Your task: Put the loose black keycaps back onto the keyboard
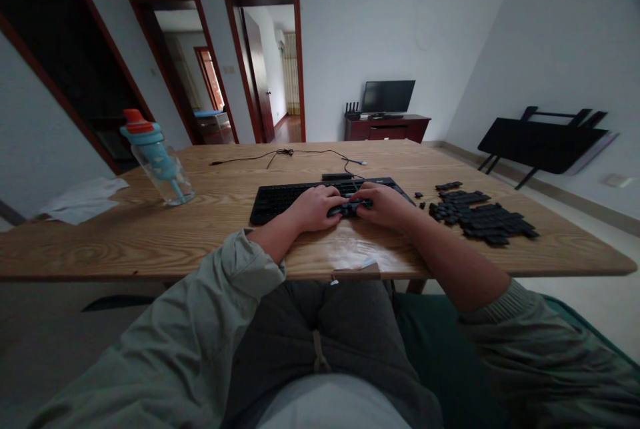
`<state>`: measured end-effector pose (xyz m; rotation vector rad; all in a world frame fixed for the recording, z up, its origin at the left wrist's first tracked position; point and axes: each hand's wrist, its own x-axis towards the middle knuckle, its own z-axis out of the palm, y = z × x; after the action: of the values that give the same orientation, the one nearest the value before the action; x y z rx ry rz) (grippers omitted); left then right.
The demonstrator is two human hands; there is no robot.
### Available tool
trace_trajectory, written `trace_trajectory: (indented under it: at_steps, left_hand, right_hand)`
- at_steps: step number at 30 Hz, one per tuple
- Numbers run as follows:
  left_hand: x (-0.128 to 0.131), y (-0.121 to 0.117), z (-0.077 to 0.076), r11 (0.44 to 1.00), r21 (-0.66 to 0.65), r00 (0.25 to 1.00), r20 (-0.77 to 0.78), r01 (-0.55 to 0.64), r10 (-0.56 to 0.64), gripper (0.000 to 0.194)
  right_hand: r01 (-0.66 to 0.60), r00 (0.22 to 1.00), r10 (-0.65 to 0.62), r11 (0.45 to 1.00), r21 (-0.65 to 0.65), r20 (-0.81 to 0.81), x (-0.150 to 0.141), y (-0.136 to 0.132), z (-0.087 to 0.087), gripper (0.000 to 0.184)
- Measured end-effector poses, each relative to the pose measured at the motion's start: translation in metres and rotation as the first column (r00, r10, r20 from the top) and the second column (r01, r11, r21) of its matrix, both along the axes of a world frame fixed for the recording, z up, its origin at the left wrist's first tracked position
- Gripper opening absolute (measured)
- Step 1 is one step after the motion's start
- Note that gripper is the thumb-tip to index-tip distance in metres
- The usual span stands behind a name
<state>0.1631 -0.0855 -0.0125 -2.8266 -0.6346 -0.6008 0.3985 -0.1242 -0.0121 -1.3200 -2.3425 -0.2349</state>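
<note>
A black keyboard [280, 197] lies across the wooden table in front of me, its middle and right part partly covered by my hands. My left hand [316, 207] and my right hand [384, 205] meet over its front edge. Between them is a small, long black piece [344, 209], pinched in the fingers of both hands; its exact kind is too small and dark to make out. To the right of the keyboard lie many loose black keycaps [493, 221] in rows and clusters, with a few single ones near the keyboard's right end.
A clear bottle with a blue and red lid [143, 135] stands at the left of the table [190, 242], beside white tissues [83, 202]. Behind the keyboard run a thin black cable [250, 159] and a small black bar [337, 177]. The table's near edge is close to my lap.
</note>
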Motion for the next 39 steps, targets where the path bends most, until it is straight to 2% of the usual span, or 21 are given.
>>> trace_trajectory:
  at_steps: [5,8,11,14,16,17,19,21,23,24,26,28,32,35,36,39]
  left_hand:
    - [0.002,0.002,-0.001,0.998,-0.011,0.992,-0.108,-0.062,0.061,0.042]
    - [0.003,0.002,-0.002,0.995,-0.014,0.986,-0.138,-0.095,0.092,0.045]
    - [0.004,0.001,-0.004,0.991,-0.023,0.977,-0.173,-0.13,0.124,0.052]
    - [0.006,0.0,-0.006,0.98,-0.042,0.955,-0.236,-0.194,0.179,0.05]
    - [0.006,0.0,-0.007,0.977,-0.045,0.952,-0.239,-0.207,0.191,0.05]
    - [0.006,0.001,-0.007,0.979,-0.046,0.957,-0.223,-0.199,0.184,0.052]
    - [0.002,0.004,-0.004,0.983,-0.062,0.974,-0.163,-0.171,0.159,0.059]
    - [-0.002,0.009,-0.001,0.983,-0.101,0.987,-0.071,-0.154,0.147,0.066]
    - [-0.005,0.014,0.003,0.978,-0.151,0.988,0.034,-0.144,0.151,0.067]
    - [-0.007,0.017,0.004,0.975,-0.174,0.985,0.081,-0.135,0.151,0.065]
    - [-0.008,0.021,0.005,0.975,-0.201,0.978,0.16,-0.098,0.132,0.061]
    - [-0.009,0.023,0.006,0.976,-0.208,0.97,0.221,-0.059,0.106,0.057]
    - [-0.011,0.024,0.008,0.98,-0.195,0.952,0.291,-0.039,0.096,0.05]
    - [-0.01,0.021,0.006,0.982,-0.172,0.977,0.182,-0.081,0.112,0.047]
    - [-0.008,0.019,0.005,0.981,-0.166,0.986,0.113,-0.105,0.125,0.047]
    - [-0.002,0.013,0.002,0.974,-0.157,0.985,-0.089,-0.163,0.151,0.052]
  right_hand:
    - [0.055,0.992,-0.039,0.989,-0.14,0.117,-0.012,-0.003,0.007,0.03]
    - [0.102,0.987,-0.08,0.981,-0.163,0.136,-0.019,-0.012,0.011,0.031]
    - [0.073,0.995,-0.062,0.984,-0.16,0.073,-0.021,-0.041,0.013,0.032]
    - [-0.015,1.0,0.01,0.978,-0.21,-0.025,-0.006,-0.085,0.01,0.03]
    - [-0.04,0.996,0.018,0.966,-0.256,-0.09,0.023,-0.113,0.008,0.031]
    - [-0.008,0.993,-0.025,0.962,-0.274,-0.116,0.044,-0.125,0.008,0.032]
    - [0.161,0.969,-0.205,0.945,-0.285,-0.134,0.096,-0.142,0.01,0.034]
    - [0.399,0.886,-0.446,0.874,-0.276,-0.131,0.151,-0.154,0.013,0.037]
    - [0.575,0.782,-0.619,0.763,-0.295,-0.073,0.197,-0.162,0.015,0.041]
    - [0.616,0.752,-0.658,0.723,-0.312,-0.037,0.214,-0.164,0.015,0.043]
    - [0.63,0.751,-0.66,0.704,-0.327,0.028,0.233,-0.166,0.012,0.045]
    - [0.602,0.785,-0.615,0.732,-0.319,0.07,0.236,-0.163,0.009,0.045]
    - [0.564,0.826,-0.541,0.781,-0.268,0.159,0.222,-0.139,0.011,0.044]
    - [0.517,0.855,-0.48,0.821,-0.245,0.196,0.211,-0.12,0.021,0.044]
    - [0.524,0.851,-0.486,0.814,-0.25,0.201,0.209,-0.115,0.024,0.044]
    - [0.604,0.797,-0.562,0.746,-0.281,0.22,0.208,-0.109,0.03,0.046]
